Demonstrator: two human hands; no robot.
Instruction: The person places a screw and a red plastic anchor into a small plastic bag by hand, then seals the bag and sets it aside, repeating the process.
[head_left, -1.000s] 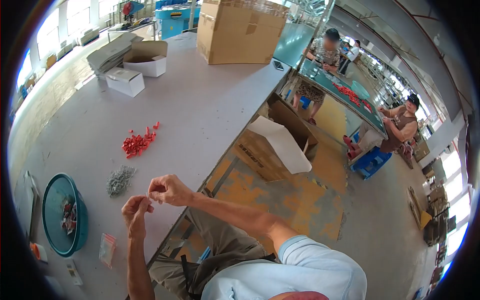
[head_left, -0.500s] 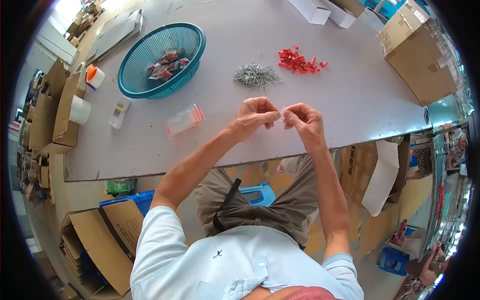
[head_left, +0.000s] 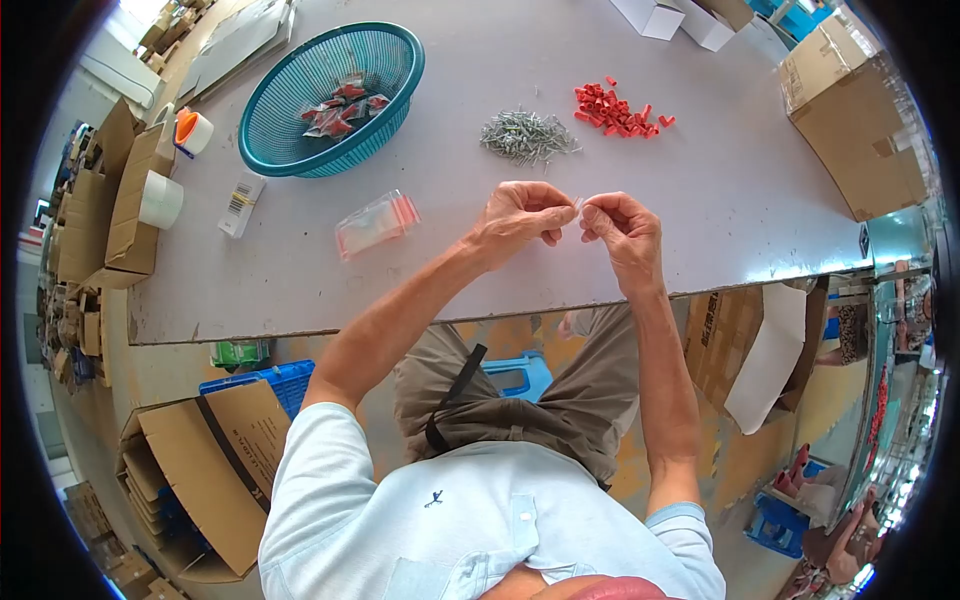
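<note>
Above the near part of the table (head_left: 720, 190), my left hand (head_left: 525, 217) and my right hand (head_left: 627, 232) face each other, fingertips nearly meeting. Both pinch a small clear plastic bag (head_left: 579, 204), seen almost edge-on and largely covered by the fingers. Just beyond the hands lies a heap of grey metal screws (head_left: 527, 138). To its right is a pile of short red plastic tubes or plugs (head_left: 618, 112). Left of my left hand rests a stack of clear zip bags (head_left: 378, 226) with red edges.
A teal plastic basket (head_left: 378, 143) holding filled bags with red pieces stands at the back left. Near it are a white labelled packet (head_left: 241, 204) and tape rolls (head_left: 160, 200). A cardboard box (head_left: 850, 130) sits on the right. My legs are under the table edge.
The view has shifted slightly, so the table things sit a little higher and further right. Both hands still pinch the clear bag, and their fingertips have moved slightly.
</note>
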